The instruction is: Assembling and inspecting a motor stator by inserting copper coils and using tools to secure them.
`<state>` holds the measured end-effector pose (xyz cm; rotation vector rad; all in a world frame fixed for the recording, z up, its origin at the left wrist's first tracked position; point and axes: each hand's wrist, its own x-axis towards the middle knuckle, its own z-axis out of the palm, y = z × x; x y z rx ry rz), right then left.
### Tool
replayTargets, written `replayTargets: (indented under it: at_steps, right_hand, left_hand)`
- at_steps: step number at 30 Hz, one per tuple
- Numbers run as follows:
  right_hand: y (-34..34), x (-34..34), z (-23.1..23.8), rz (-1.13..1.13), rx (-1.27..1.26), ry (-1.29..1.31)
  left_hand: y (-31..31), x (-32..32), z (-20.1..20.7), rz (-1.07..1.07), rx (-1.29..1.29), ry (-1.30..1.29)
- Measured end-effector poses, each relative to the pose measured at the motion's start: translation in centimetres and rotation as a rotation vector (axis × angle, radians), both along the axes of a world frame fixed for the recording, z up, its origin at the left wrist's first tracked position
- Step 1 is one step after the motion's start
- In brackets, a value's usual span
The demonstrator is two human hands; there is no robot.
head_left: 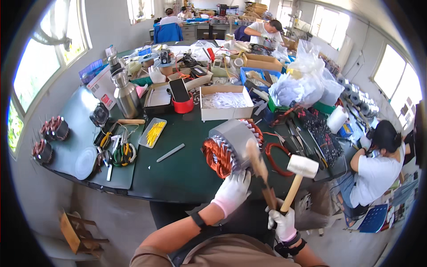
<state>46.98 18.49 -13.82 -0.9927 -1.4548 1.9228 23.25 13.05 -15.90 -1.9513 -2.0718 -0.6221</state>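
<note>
A motor stator (231,138), a grey metal cylinder with copper windings (216,156) bulging from its ends, lies on its side at the table's near edge. My left hand (233,190), in a white glove, grips the stator's lower near side; its fingertips are partly hidden there. My right hand (283,222), also gloved, is closed round the wooden handle of a mallet (302,166) with a white head. A blurred brown stick-like tool (261,171) rises from the same hand and passes in front of the stator.
A white box of paper strips (226,103) stands behind the stator. Yellow sticks fill a clear tray (153,132); a grey marker (170,152) lies nearby. Pliers and scissors (123,154) are at left, a copper wire coil (278,159) at right. A co-worker (378,169) sits at right.
</note>
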Motion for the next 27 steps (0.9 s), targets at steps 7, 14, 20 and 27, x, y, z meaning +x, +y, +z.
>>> replayTargets:
  at_steps: [7,14,20,27]
  right_hand:
    - [3.9,3.4,0.1,-0.178,0.042,0.019]
    - [7.5,10.7,-3.3,-0.226,0.233,-0.151]
    - [7.7,2.6,-1.2,-0.068,0.793,-0.240]
    - [13.9,2.2,5.6,0.092,1.090,-0.255]
  left_hand:
    - [-1.1,-5.2,0.8,-0.222,-0.097,0.059]
    - [-5.1,-7.9,3.2,-0.179,-0.179,0.113]
    - [6.0,3.2,5.4,-0.429,-0.116,0.278]
    - [10.0,2.7,0.4,-0.338,-0.144,0.346]
